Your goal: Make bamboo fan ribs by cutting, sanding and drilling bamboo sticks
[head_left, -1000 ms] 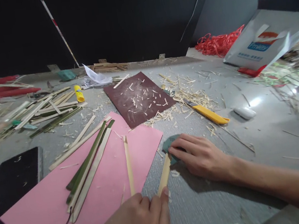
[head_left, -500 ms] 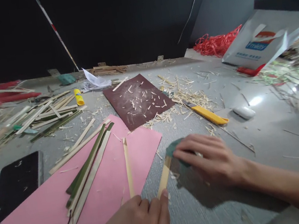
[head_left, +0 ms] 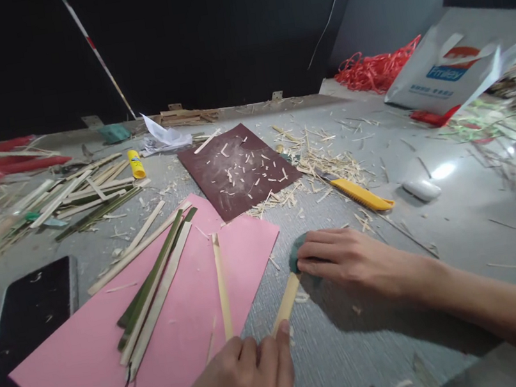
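Observation:
My left hand (head_left: 246,376), at the bottom, is closed on the near end of a pale bamboo strip (head_left: 286,302) that slants up to the right. At its far end my right hand (head_left: 340,255) pinches a folded teal piece (head_left: 299,249), which covers the strip's tip; whether it is cloth or abrasive sheet I cannot tell. Beside my left hand another pale strip (head_left: 221,276) lies on a pink sheet (head_left: 196,332). Green-skinned bamboo strips (head_left: 159,279) rest together there too, further left.
A dark maroon sheet (head_left: 240,176) with shavings lies ahead. To its right are a yellow utility knife (head_left: 362,194) and a white computer mouse (head_left: 422,190). A phone (head_left: 31,331), a glue stick (head_left: 136,164) and piled strips (head_left: 74,198) are left; a white bag (head_left: 447,68) stands back right.
The teal piece and my right hand have shifted slightly, so the piece sits closer over the strip's tip. My left hand keeps its hold. The whole view has moved a little.

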The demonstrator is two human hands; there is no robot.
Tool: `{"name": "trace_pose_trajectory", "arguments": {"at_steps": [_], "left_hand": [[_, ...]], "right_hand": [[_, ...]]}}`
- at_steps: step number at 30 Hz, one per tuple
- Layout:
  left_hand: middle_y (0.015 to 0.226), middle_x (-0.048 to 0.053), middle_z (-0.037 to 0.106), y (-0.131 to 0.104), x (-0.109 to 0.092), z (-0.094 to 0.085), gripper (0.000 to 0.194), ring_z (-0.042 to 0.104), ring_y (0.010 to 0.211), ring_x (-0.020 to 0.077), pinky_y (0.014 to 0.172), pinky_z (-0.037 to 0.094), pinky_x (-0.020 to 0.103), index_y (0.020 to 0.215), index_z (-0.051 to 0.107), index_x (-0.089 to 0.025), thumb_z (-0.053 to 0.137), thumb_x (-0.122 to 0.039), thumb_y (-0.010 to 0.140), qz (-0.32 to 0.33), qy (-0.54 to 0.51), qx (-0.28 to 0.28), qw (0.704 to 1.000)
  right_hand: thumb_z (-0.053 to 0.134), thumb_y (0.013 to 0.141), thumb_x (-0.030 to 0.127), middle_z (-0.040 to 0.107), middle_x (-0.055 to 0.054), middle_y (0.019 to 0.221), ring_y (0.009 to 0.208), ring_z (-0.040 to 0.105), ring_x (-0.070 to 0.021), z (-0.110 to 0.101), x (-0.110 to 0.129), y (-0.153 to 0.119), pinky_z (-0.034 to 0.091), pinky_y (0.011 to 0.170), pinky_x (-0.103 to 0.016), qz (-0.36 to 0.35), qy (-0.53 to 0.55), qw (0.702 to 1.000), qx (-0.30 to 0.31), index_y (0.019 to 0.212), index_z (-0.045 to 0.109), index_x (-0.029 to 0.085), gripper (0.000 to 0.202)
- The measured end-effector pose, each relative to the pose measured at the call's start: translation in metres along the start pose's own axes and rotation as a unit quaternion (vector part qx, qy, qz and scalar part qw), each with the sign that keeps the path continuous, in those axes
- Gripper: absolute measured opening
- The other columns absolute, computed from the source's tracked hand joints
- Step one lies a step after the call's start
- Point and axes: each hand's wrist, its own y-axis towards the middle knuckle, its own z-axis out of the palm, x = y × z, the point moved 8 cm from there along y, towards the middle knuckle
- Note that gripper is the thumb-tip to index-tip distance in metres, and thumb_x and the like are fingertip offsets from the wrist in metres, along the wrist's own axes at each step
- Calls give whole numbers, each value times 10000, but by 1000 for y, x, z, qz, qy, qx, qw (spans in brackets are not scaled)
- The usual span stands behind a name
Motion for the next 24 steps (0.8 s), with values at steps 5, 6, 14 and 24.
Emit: {"name": "trace_pose_trajectory", "arguments": {"at_steps": [5,6,14,24], "left_hand": [[997,165,774,1,3,-5,462,669,594,200,454,506,310,1317,637,18,498,27,876,16,1,-13,1000],[993,165,775,1,3,-6,465,667,591,199,452,502,312,1324,632,18,503,31,877,18,0,-14,1000],[939,159,777,0,5,-3,448,699,620,210,465,516,311,1322,611,35,530,29,882,16,-25,-17,999],[873,63,728,-8,26,-19,258,669,725,185,596,560,310,1098,700,-73,471,-162,1017,-97,-142,-205,964]], "right_hand": [[402,1041,107,688,-104,975,864,589,-218,-10,-12,-16,497,747,-362,13,-37,999,-17,1032,680,138,280],[410,1022,82,693,-105,995,888,600,-220,-14,-16,-19,506,763,-366,24,-51,997,-53,1070,676,140,277],[442,1061,135,712,-115,1023,967,642,-217,-9,18,-6,546,817,-363,-50,22,994,-97,1100,663,112,225],[473,952,25,741,-108,1050,967,678,-252,-16,-74,-33,534,878,-438,172,-150,962,-152,1062,734,159,313]]}}
